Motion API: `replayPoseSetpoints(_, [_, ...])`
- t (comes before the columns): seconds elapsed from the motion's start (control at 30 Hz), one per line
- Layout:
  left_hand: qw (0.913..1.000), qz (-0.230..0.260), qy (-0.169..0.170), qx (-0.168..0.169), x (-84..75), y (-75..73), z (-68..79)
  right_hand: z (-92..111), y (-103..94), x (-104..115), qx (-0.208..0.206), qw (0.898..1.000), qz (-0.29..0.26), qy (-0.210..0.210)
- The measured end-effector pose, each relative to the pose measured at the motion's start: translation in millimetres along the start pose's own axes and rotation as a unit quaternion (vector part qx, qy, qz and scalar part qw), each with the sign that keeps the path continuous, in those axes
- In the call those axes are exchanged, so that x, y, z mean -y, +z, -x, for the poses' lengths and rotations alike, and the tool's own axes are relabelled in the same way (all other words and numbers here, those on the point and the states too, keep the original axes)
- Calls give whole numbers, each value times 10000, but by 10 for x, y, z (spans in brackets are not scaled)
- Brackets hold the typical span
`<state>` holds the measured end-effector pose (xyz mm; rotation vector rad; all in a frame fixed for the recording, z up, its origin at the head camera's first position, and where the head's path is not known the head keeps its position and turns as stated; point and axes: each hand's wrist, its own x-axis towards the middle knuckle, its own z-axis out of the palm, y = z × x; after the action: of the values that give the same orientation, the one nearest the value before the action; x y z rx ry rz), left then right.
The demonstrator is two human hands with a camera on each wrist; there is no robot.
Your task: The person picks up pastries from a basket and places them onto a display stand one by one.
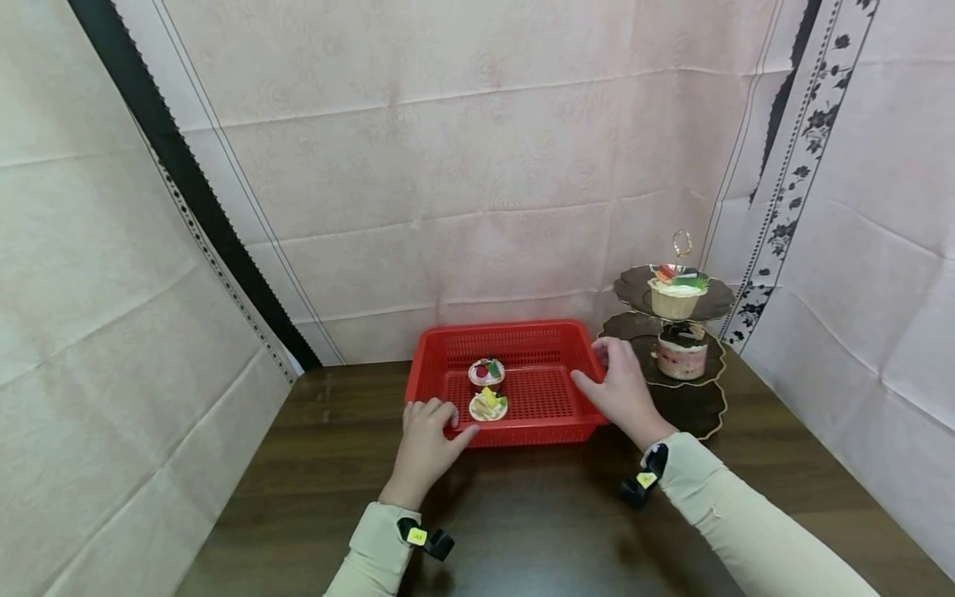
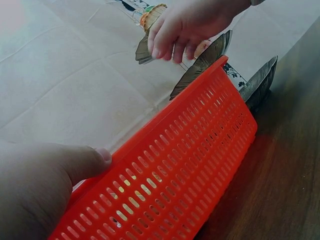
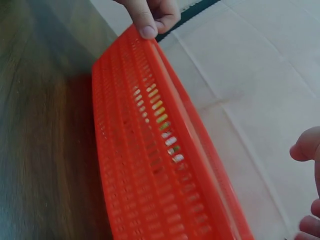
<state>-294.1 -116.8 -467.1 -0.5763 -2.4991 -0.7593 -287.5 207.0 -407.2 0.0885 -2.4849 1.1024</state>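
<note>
In the head view a red plastic basket (image 1: 537,433) sits on the table with two small cupcakes inside: one with red and green topping (image 1: 487,371), one with yellow topping (image 1: 488,405) nearer the front. My left hand (image 1: 427,444) grips the basket's front left corner, its thumb (image 2: 102,155) lying on the rim in the left wrist view. By the right end of the basket is my right hand (image 1: 622,390), fingers relaxed and apart; the left wrist view has it raised above the rim, holding nothing. Slots in the basket wall (image 3: 135,165) partly hide the cupcakes in the right wrist view.
A dark tiered stand with gold edges (image 1: 690,408) stands right of the basket. Its top plate bears a fruit-topped cupcake (image 1: 675,298), its middle plate a layered pink-and-cream cake (image 1: 682,358). Pale cloth walls (image 1: 507,166) enclose the brown wooden table (image 1: 522,514).
</note>
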Motion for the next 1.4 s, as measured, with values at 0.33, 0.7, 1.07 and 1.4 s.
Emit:
replayPoseSetpoints(0.33, [9997,-105,157,-132,6,-10,-6,-121,411,144,906,9947,-348,332])
replayPoseSetpoints(0.7, [9996,-231,147,-94,3,-37,-5,-274,866,346,1741,9829,-286,527])
replayPoseSetpoints(1.07, [9998,-133,145,-70,22,-1,2,-371,1106,427,3076,9471,-812,421])
replayPoseSetpoints(1.4, [9995,-96,278,-135,9,10,-16,-494,1309,398,3625,9310,148,414])
